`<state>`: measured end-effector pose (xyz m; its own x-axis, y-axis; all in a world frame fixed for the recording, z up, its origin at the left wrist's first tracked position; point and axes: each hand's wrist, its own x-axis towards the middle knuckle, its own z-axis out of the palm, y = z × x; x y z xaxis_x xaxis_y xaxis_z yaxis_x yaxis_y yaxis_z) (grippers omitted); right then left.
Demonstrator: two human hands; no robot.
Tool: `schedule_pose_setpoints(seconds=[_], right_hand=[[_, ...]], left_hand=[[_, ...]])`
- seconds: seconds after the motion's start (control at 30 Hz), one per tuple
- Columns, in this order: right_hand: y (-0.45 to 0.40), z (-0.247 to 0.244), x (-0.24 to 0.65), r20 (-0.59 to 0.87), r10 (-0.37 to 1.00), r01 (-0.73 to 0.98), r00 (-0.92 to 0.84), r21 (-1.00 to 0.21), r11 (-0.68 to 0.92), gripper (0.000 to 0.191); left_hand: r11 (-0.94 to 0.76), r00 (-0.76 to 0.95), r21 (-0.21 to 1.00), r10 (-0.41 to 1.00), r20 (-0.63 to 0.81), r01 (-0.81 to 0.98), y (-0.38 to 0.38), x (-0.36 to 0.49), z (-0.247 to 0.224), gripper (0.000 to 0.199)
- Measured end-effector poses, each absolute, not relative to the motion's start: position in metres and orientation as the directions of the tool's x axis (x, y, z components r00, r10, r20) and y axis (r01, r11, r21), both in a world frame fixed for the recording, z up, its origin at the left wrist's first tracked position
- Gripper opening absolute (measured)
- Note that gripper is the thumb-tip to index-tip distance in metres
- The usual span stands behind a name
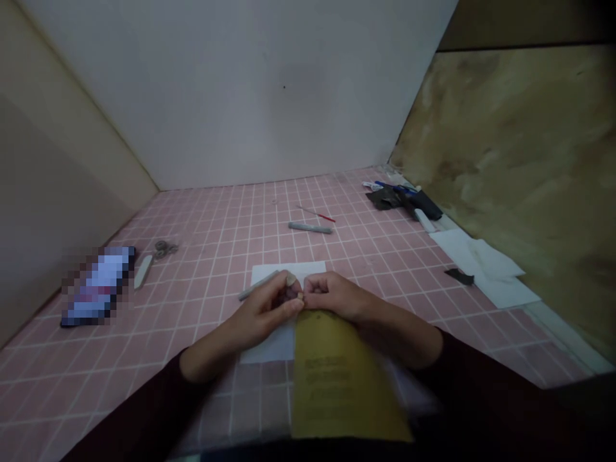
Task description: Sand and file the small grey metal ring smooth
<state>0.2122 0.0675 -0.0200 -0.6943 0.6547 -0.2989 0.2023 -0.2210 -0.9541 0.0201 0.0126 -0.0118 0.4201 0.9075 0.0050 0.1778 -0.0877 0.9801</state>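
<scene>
My left hand (262, 311) and my right hand (337, 295) meet fingertip to fingertip in the middle of the view. Between the left thumb and fingers is a small pale piece (301, 296), too small to name. Another pale scrap (290, 280) shows at the curled left index finger. The right fingers are closed against the same spot; what they grip is hidden. Under the right hand, a yellow sheet (337, 378) with faint printed lines runs down towards me. Below the hands lies white paper (289, 268), with a grey stick (258, 286) beside the left fingers.
Farther back are a grey bar (310, 228) and a thin red-handled tool (323, 216). At left lie a blurred-out phone (99, 285), a white strip (143, 271) and small grey coils (165, 247). Dark scraps (385, 197), white sheets (486, 269) and a dark piece (459, 276) sit at right.
</scene>
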Motion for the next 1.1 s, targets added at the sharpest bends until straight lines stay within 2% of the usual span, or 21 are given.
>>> schedule_pose_setpoints(seconds=[0.07,0.17,0.33,0.43,0.47,0.53,0.6,0.63,0.67,0.73,0.8,0.83,0.87,0.93,1.0,1.03,1.1], right_hand=[[0.065,-0.019,0.212,-0.153,0.740,0.239,-0.655,-0.971,0.011,0.029],[0.060,-0.015,0.213,-0.012,0.764,0.325,-0.645,-0.909,0.261,0.021],[0.054,-0.011,0.213,0.102,0.758,0.402,-0.644,-0.798,0.449,0.012],[0.057,-0.014,0.213,0.064,0.782,0.388,-0.620,-0.842,0.376,0.017],[0.058,-0.016,0.213,0.002,0.785,0.356,-0.619,-0.891,0.283,0.022],[0.061,-0.020,0.212,-0.192,0.719,0.266,-0.669,-0.964,-0.009,0.032],[0.062,-0.023,0.212,-0.367,0.527,0.236,-0.766,-0.924,-0.301,0.037],[0.061,-0.023,0.211,-0.392,0.494,0.238,-0.776,-0.907,-0.346,0.038],[0.060,-0.022,0.210,-0.382,0.532,0.240,-0.756,-0.917,-0.318,0.038],[0.058,-0.020,0.208,-0.229,0.725,0.275,-0.650,-0.960,-0.057,0.038],[0.055,-0.017,0.206,-0.085,0.816,0.355,-0.572,-0.922,0.154,0.034],[0.055,-0.017,0.205,-0.081,0.820,0.368,-0.567,-0.915,0.165,0.035],[0.055,-0.017,0.204,-0.136,0.797,0.356,-0.589,-0.929,0.104,0.035],[0.057,-0.020,0.203,-0.319,0.651,0.302,-0.688,-0.942,-0.143,0.038],[0.059,-0.023,0.202,-0.414,0.506,0.282,-0.757,-0.905,-0.318,0.041],[0.059,-0.024,0.201,-0.413,0.505,0.279,-0.758,-0.905,-0.321,0.041],[0.058,-0.023,0.201,-0.322,0.640,0.295,-0.698,-0.943,-0.152,0.039]], left_hand=[[-0.049,0.422,0.982,0.906,-0.033,0.182,0.015,0.020,-0.015,0.025],[-0.019,0.405,0.979,0.912,-0.066,0.204,0.018,0.020,-0.020,0.028],[0.061,0.414,0.979,0.900,-0.138,0.193,0.018,0.022,-0.019,0.028],[-0.061,0.429,0.962,0.901,-0.062,0.267,0.016,0.022,-0.016,0.025],[-0.143,0.423,0.938,0.906,-0.005,0.316,0.014,0.021,-0.014,0.023],[-0.298,0.422,0.865,0.899,0.113,0.403,0.010,0.020,-0.010,0.018],[-0.394,0.459,0.834,0.866,0.197,0.386,0.006,0.019,-0.008,0.014],[-0.411,0.458,0.836,0.860,0.224,0.363,0.006,0.018,-0.007,0.013],[-0.390,0.456,0.849,0.866,0.206,0.357,0.006,0.017,-0.007,0.011],[-0.303,0.450,0.889,0.884,0.127,0.344,0.009,0.014,-0.009,0.012],[-0.244,0.450,0.915,0.889,0.079,0.321,0.011,0.011,-0.010,0.017],[-0.243,0.439,0.919,0.894,0.088,0.311,0.011,0.010,-0.010,0.017],[-0.261,0.437,0.918,0.893,0.111,0.300,0.010,0.010,-0.010,0.017],[-0.329,0.444,0.897,0.879,0.176,0.294,0.007,0.009,-0.009,0.014],[-0.376,0.457,0.881,0.862,0.219,0.287,0.005,0.009,-0.008,0.013],[-0.369,0.462,0.889,0.860,0.216,0.272,0.005,0.008,-0.009,0.014],[-0.295,0.454,0.930,0.875,0.170,0.219,0.009,0.008,-0.012,0.019]])
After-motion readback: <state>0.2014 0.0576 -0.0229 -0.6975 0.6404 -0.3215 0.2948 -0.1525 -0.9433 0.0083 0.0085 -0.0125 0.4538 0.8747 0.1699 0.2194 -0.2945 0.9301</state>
